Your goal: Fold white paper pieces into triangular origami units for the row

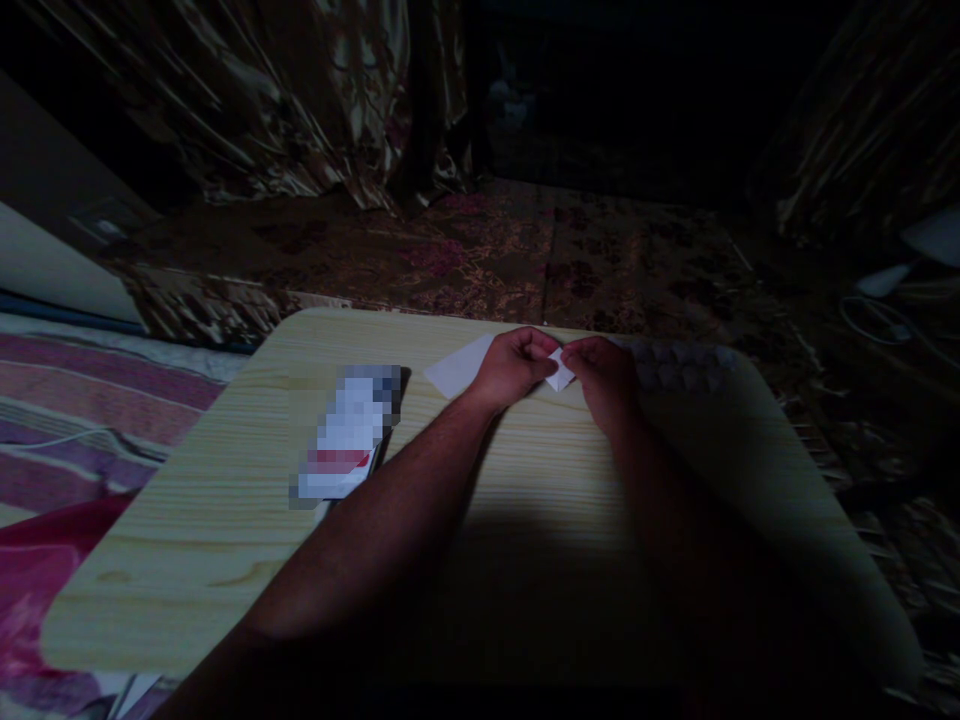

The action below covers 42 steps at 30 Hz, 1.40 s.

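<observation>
Surface (225, 520): a pale wood-grain board with rounded corners, set low over a patterned carpet (480, 250); dim light, near edge lost in shadow. A striped cloth (67, 400) is seen off its left edge, and curtains (247, 90) hang beyond the far edge.

Pack (346, 432): a flat white and red item, blurred out, laid left of centre, well apart from both hands; apparently parked within reach but out of the working area.

Sheet (459, 366): a pale piece of paper lying flat near the far edge, its right part hidden under the left hand; whether it is joined to the slip cannot be told.

Left hand (514, 365): rested near the far edge, fingers pressed together on the slip from the left, the wrist laid over the sheet, probably to steady it.

Right hand (607, 375): placed just right of the left hand, fingers closed on the slip from the right side. The two hands nearly touch, as suits fine folding or creasing.

Slip (559, 372): a small white paper corner, pinched between the fingertips of both hands, at the middle of the far edge. Only a triangular bit is shown in the gap between thumbs; the rest is covered. It is held low, on or just above the surface; which one cannot be told.
</observation>
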Each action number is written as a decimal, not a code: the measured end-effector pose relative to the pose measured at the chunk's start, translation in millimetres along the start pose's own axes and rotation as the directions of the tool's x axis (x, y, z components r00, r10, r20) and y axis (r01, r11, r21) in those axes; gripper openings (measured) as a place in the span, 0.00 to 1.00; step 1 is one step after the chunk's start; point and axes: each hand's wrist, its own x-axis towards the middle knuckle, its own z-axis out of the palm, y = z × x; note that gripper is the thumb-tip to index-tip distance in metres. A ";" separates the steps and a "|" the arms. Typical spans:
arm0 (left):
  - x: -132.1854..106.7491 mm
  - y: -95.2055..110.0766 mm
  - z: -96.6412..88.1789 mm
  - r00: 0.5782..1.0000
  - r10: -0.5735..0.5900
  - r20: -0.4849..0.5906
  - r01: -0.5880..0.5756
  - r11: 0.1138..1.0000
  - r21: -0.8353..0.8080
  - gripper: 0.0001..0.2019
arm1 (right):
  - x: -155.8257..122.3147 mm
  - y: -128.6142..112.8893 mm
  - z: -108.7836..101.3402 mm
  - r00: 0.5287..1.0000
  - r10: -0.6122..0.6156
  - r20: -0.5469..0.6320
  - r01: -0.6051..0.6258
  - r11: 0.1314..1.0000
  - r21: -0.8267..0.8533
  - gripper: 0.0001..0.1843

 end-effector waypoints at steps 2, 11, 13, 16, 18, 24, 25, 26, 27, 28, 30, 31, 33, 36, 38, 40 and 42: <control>-0.3 0.6 0.5 1.000 -0.003 -0.002 0.003 1.000 -0.004 0.15 | -0.7 -1.6 -0.2 1.000 -0.003 0.002 0.003 1.000 0.004 0.09; 1.0 -1.2 0.3 1.000 0.022 -0.012 -0.021 0.998 0.057 0.11 | -0.6 -2.0 -1.4 0.999 -0.019 0.039 0.021 0.998 -0.061 0.09; 1.2 0.1 0.0 0.999 0.022 -0.026 -0.019 0.995 0.094 0.09 | -0.7 -1.1 -1.3 0.997 -0.036 0.062 0.041 0.996 -0.081 0.08; 0.8 3.1 -0.2 0.999 0.019 -0.041 -0.012 0.987 0.160 0.09 | -0.9 -0.3 -1.0 0.996 -0.045 0.073 0.054 0.991 -0.125 0.08; 0.1 5.0 0.1 0.999 0.026 -0.044 -0.017 0.979 0.203 0.09 | -1.0 -0.3 -0.8 0.997 -0.043 0.068 0.053 0.987 -0.150 0.09; -2.1 6.9 1.4 0.998 0.053 -0.036 -0.040 0.959 0.280 0.08 | -1.9 -2.4 -1.8 0.994 -0.064 0.089 0.080 0.977 -0.198 0.09; -2.2 6.4 1.5 0.998 0.057 -0.037 -0.044 0.958 0.283 0.08 | -2.1 -2.8 -1.9 0.994 -0.065 0.092 0.082 0.977 -0.197 0.09; -2.3 5.7 1.4 0.997 0.062 -0.034 -0.050 0.958 0.284 0.08 | -2.3 -3.0 -2.0 0.994 -0.066 0.090 0.083 0.977 -0.196 0.09; -2.3 5.0 1.4 0.997 0.069 -0.031 -0.057 0.957 0.284 0.08 | -2.5 -3.2 -1.9 0.994 -0.068 0.088 0.084 0.977 -0.195 0.09; -2.3 4.2 1.3 0.997 0.077 -0.028 -0.065 0.956 0.285 0.09 | -2.7 -3.3 -1.6 0.994 -0.067 0.084 0.082 0.979 -0.189 0.09; -2.3 2.9 1.6 0.995 0.093 -0.027 -0.081 0.953 0.291 0.09 | -3.0 -3.2 -0.6 0.996 -0.054 0.071 0.064 0.986 -0.153 0.09; -2.4 2.4 1.8 0.995 0.100 -0.026 -0.088 0.951 0.295 0.09 | -3.1 -3.2 0.0 0.997 -0.041 0.067 0.049 0.991 -0.122 0.09; -2.7 1.8 2.6 0.993 0.113 -0.027 -0.100 0.949 0.300 0.09 | -3.2 -3.4 1.2 0.997 -0.010 0.073 0.014 0.998 -0.057 0.11; -3.0 1.0 3.7 0.990 0.133 -0.039 -0.116 0.948 0.296 0.09 | -3.7 -5.3 2.4 0.996 0.013 0.085 -0.012 1.000 -0.006 0.12; -2.7 0.1 4.0 0.988 0.146 -0.048 -0.126 0.946 0.297 0.08 | -4.4 -7.6 3.0 0.996 0.022 0.082 -0.023 1.000 0.009 0.11; -2.1 -1.1 3.7 0.987 0.153 -0.047 -0.131 0.943 0.307 0.08 | -5.1 -10.1 3.4 0.996 0.033 0.080 -0.033 0.999 -0.001 0.10; -1.6 -2.1 3.3 0.987 0.154 -0.045 -0.132 0.940 0.314 0.09 | -5.4 -11.6 3.7 0.995 0.037 0.088 -0.036 0.999 -0.018 0.10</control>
